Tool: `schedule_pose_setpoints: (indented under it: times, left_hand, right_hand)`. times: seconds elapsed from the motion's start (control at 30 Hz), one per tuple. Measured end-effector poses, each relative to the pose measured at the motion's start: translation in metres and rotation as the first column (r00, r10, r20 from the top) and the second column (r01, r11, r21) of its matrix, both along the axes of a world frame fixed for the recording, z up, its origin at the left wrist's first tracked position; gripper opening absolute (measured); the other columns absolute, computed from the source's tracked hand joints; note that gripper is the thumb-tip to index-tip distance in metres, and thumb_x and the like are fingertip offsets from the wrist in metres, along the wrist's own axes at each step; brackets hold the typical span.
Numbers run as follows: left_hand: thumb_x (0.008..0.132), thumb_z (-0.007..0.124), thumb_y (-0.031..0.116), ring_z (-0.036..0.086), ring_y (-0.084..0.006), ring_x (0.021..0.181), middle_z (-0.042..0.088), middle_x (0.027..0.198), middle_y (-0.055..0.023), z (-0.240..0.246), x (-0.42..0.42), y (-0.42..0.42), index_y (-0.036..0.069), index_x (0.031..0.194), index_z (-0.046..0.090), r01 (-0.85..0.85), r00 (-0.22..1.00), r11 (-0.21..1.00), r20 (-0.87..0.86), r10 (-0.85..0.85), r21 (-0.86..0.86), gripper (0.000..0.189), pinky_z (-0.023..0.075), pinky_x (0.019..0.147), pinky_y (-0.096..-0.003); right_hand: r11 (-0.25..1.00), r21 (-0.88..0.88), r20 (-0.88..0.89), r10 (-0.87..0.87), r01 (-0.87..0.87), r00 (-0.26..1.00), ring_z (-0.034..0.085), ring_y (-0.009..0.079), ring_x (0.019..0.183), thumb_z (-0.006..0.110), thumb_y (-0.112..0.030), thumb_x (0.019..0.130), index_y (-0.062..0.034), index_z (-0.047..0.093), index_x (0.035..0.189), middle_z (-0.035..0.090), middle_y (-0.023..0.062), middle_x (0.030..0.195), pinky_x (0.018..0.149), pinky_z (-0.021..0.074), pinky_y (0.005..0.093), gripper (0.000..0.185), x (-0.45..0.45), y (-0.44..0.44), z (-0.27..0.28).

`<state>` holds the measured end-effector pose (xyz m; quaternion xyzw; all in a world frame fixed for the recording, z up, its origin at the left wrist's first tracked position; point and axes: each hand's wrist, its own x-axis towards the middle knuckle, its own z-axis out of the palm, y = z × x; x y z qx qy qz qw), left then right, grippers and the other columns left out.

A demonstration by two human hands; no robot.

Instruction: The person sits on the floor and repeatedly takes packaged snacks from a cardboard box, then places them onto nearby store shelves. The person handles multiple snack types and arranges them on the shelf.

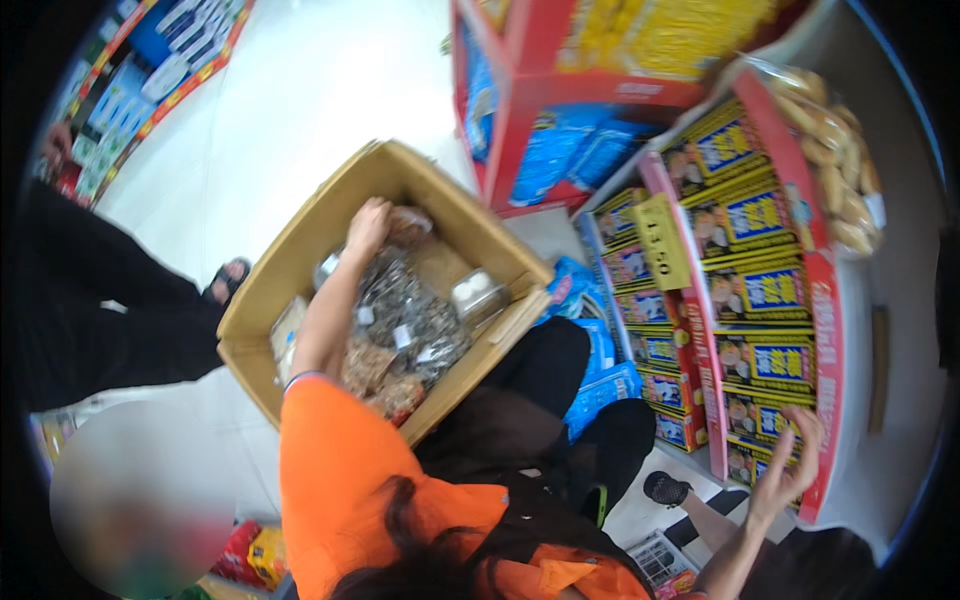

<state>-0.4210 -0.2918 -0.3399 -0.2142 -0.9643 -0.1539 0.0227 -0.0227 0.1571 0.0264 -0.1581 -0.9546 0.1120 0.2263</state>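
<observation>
My left hand (371,227) is inside an open cardboard box (277,247), its fingers closed on the edge of a clear plastic bag (409,225) with brownish contents. Beside that arm lie more clear bags of dark dried goods (397,300) and bags of light brown pieces (371,367). A clear plastic tub (478,294) with white contents rests against the box's right side. Off to the right, my right hand (791,457) is empty with fingers apart, in front of stacked yellow-and-black packaged boxes (765,289).
A person in black trousers (112,300) stands left of the box. Red display shelves (517,112) hold blue and yellow packets. Blue packets (600,397) lie by my knees. A bag of bread rolls (832,157) sits atop the display. A dark mesh shoe (666,489) is at lower right.
</observation>
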Motion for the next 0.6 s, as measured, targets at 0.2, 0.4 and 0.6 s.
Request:
schedule_pose_setpoints:
  times: [0.2, 0.4, 0.6]
  left_hand:
    - [0.080, 0.062, 0.008, 0.058, -0.0337, 0.101, 0.060, 0.110, -0.0173, 0.122, 0.048, 0.031, 0.001, 0.107, 0.063, 0.048, 0.984, 0.845, -0.172, 0.052, 0.532, 0.028, 0.0482, 0.088, -0.0411]
    - [0.085, 0.055, 0.008, 0.060, -0.0330, 0.076, 0.062, 0.084, -0.0155, 0.316, 0.104, 0.117, -0.004, 0.094, 0.062, 0.588, 0.616, 0.774, -0.750, -0.239, 0.237, 0.016, 0.0483, 0.071, -0.0418]
    - [0.083, 0.063, 0.002, 0.062, -0.0272, 0.062, 0.064, 0.074, -0.0130, 0.457, 0.206, 0.280, 0.000, 0.082, 0.063, 0.818, 0.567, 0.362, -0.737, -0.369, 0.448, 0.003, 0.0471, 0.057, -0.0326]
  right_hand:
    - [0.934, -0.046, -0.213, 0.337, -0.354, 0.917, 0.061, 0.0277, 0.085, 0.069, -0.016, 0.078, -0.0091, 0.066, 0.100, 0.064, 0.0088, 0.088, 0.078, 0.0473, 0.0393, 0.023, -0.028, -0.012, -0.032]
    - [0.780, -0.225, -0.335, 0.501, -0.584, 0.798, 0.042, 0.0373, 0.127, 0.069, -0.033, 0.080, -0.0061, 0.023, 0.146, 0.037, 0.0228, 0.141, 0.105, 0.0356, 0.0431, 0.085, -0.067, -0.056, -0.018]
    - [0.607, -0.665, -0.320, 0.294, -0.435, 0.901, 0.033, 0.0328, 0.136, 0.085, -0.038, 0.061, -0.0033, 0.015, 0.149, 0.034, 0.0249, 0.145, 0.111, 0.0280, 0.0387, 0.118, -0.029, -0.035, 0.039]
